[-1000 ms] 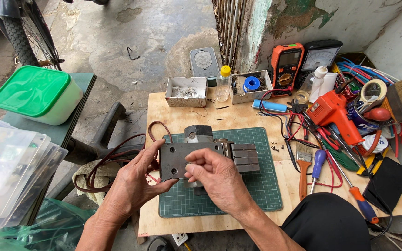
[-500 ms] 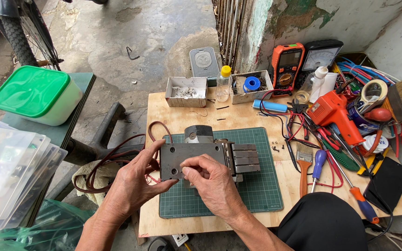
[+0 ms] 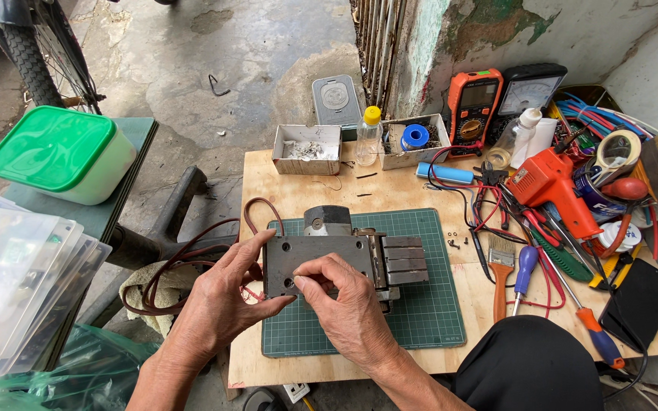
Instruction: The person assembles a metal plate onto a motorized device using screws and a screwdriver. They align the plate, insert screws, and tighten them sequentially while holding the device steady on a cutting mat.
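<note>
on the green mat (image 3: 436, 320), the left hand (image 3: 218, 304) grips the grey metal block (image 3: 321, 259) by its edge while the right hand (image 3: 348, 304) rests on its face, fingertips (image 3: 300, 281) pinched together.

Soft even daylight, sharp focus

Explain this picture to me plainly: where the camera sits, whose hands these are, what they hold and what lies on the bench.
The camera is worn on the person's head and looks down, so both hands are their own. The left hand steadies a grey metal device with a flat plate and a brown cord, resting on a green cutting mat. The right hand pinches at the plate with its fingertips; what it pinches is too small to tell. On the wooden bench lie an orange soldering gun, screwdrivers, two meters and small parts boxes.
</note>
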